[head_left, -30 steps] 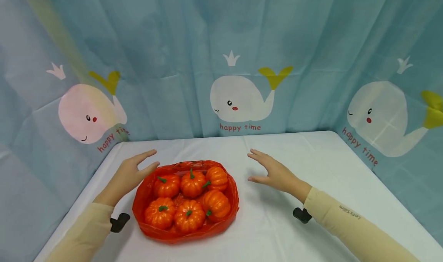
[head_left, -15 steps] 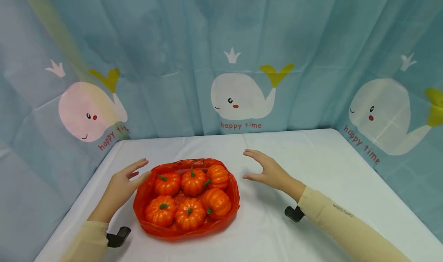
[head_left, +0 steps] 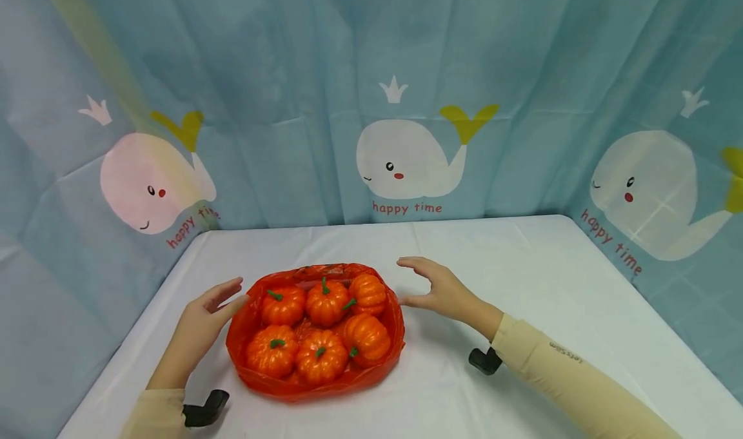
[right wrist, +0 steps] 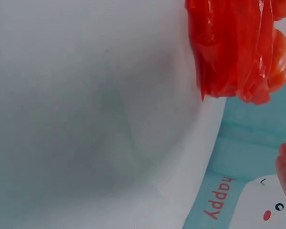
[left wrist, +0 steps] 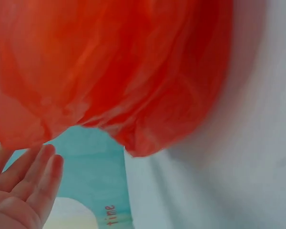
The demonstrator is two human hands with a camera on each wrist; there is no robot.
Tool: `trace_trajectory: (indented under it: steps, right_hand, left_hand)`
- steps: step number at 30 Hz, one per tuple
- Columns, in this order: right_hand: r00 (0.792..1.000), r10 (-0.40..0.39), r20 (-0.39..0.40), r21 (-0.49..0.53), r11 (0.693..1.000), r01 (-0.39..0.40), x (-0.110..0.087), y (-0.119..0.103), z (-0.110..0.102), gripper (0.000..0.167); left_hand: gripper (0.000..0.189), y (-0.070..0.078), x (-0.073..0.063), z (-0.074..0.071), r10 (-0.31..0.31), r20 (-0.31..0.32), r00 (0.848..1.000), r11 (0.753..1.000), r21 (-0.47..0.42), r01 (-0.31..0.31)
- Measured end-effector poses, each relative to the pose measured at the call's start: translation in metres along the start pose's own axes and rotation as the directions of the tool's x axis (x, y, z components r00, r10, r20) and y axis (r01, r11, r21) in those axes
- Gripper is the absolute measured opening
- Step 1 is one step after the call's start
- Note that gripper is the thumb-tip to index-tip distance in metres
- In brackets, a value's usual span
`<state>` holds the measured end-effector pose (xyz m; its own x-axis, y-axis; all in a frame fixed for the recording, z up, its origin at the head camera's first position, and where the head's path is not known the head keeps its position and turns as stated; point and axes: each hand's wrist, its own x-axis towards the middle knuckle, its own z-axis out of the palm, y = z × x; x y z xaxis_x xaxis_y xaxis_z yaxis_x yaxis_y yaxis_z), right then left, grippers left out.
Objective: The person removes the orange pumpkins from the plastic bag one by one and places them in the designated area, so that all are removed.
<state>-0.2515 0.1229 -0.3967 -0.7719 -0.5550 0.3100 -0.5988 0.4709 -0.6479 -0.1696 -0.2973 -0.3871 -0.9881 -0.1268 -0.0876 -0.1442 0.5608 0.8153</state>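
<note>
Red plastic bag (head_left: pixel 290 392) sits on white tablecloth (head_left: pixel 522 252), a bit L of ctr in head view, between my 2 hands. Thin, shiny, crumpled film; mouth faces up, spread wide into a rough oval, low like a bowl. Rim wrinkled & uneven, some dark print on the far edge. L wrist view: bag side close up, creased, semi-see-through.

Contents: 6 orange pumpkins (head_left: pixel 321 366) visible, approx 2 rows of 3. All small vs. bag, glossy, round, ribbed, each w/ short green stem. Back-mid stem stands up; the 2 on the R side are tipped over, stems twd lower L. Can't tell what the orange-red patch in the mid gap is, bag floor or smth else.

My L hand (head_left: pixel 200 323): fingers spread in a loose curve, thumb apart, at bag's L rim; contact w/ film can't tell. My R hand (head_left: pixel 444 292): same shape, thumb & fingers well apart, thumb tip by R rim, touch unclear; R wrist view only catches part of it.

Bkgd: blue curtain (head_left: pixel 273 71) w/ whale prints & "happy time".
</note>
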Motion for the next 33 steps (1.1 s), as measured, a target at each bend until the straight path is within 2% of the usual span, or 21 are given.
trace_trajectory:
  steps: [5,11,17,24,33]
  right_hand:
    - [1.000,0.004,-0.006,0.046,0.999,-0.004,0.003,-0.003,0.002,0.064]
    - [1.000,-0.002,0.007,0.078,0.997,0.001,0.009,-0.008,0.008,0.062]
    - [1.000,-0.003,0.023,0.070,0.998,0.001,0.013,-0.012,0.014,0.061]
    - [0.998,-0.012,0.065,0.049,0.999,0.009,0.018,-0.016,0.019,0.062]
    - [0.994,-0.014,0.110,0.027,1.000,0.011,0.022,-0.020,0.025,0.061]
  left_hand:
    - [0.068,-0.004,0.001,0.006,0.022,-0.046,0.999,0.998,-0.053,-0.025]
    - [0.067,-0.006,0.000,0.009,0.003,-0.048,0.999,0.998,-0.064,-0.006]
    - [0.066,-0.010,-0.003,0.012,-0.025,-0.051,0.998,0.995,-0.095,0.021]
    - [0.066,-0.017,-0.003,0.016,-0.017,-0.065,0.998,0.987,-0.159,0.006]
    - [0.062,-0.024,-0.003,0.022,-0.063,-0.128,0.990,0.981,-0.193,0.037]
